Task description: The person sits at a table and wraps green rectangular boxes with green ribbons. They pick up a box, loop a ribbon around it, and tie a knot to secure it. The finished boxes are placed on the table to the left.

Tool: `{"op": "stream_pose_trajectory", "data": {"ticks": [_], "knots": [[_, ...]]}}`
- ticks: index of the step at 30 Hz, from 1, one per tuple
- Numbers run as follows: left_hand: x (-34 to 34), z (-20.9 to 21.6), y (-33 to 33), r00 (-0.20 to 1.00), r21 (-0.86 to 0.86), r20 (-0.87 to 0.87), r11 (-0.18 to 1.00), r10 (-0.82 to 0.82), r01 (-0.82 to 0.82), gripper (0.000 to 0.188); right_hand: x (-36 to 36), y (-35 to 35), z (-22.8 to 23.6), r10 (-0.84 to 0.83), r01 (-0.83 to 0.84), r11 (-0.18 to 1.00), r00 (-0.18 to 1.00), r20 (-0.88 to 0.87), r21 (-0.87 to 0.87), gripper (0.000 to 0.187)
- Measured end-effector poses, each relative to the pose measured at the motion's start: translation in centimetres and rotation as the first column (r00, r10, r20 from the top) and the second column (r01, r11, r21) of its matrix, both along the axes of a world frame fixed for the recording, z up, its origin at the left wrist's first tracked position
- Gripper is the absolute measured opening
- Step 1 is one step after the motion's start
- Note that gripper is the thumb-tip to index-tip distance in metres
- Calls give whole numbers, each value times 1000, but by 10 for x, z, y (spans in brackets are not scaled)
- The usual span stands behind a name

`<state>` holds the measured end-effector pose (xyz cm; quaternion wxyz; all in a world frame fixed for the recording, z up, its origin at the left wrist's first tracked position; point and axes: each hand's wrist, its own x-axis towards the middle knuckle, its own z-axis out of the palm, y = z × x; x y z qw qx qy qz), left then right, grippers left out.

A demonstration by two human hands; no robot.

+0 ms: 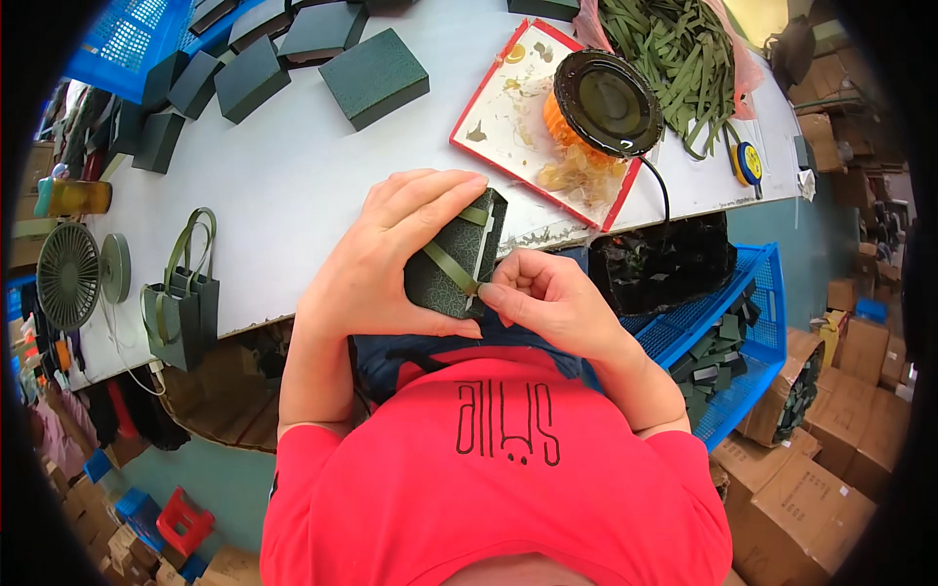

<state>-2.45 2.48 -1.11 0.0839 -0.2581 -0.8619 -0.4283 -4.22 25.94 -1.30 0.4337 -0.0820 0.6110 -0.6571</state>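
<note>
A small dark green patterned box (427, 287) is tilted in front of me at the table's near edge. My left hand (369, 256) wraps round it, fingers over the far side and thumb along the near side. An olive green ribbon (448, 265) runs across the box's face toward its right edge. There my right hand (549, 299) pinches at the ribbon's end with thumb and forefinger, the other fingers curled in. A pale strip shows along the box's right side. The exact grip at the fingertips is partly hidden.
A round black-rimmed pot of dark liquid (608, 103) stands on a stained red-edged board (489, 110). Beyond lies a heap of green ribbons (674, 59). Dark green boxes (374, 78) sit at the far left, small bags (183, 314) and a fan (70, 276) nearer. A blue crate (767, 327) is at right.
</note>
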Motion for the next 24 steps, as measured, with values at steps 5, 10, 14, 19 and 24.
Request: {"op": "stream_pose_trajectory", "data": {"ticks": [5, 10, 14, 19, 24], "knots": [[0, 1, 0, 1000, -3, -8, 1000, -18, 18, 106, -1, -1, -1, 7, -7, 1000, 1000, 5, 19, 20], [1, 4, 1, 998, -79, -44, 996, -54, 50, 102, -6, 0, -9, 114, -112, 990, 993, -18, 89, 22], [0, 8, 5, 995, -147, -68, 987, -77, 66, 97, -1, -4, -14, 124, -119, 985, 992, -34, 121, 25], [3, 6, 9, 996, -169, -68, 984, -61, 48, 96, -6, 0, -5, 195, -187, 960, 981, -20, 210, 23], [5, 0, 3, 998, -107, -41, 993, 37, -41, 102, -11, 10, -6, 89, -67, 995, 932, -352, 76, 37]]}}
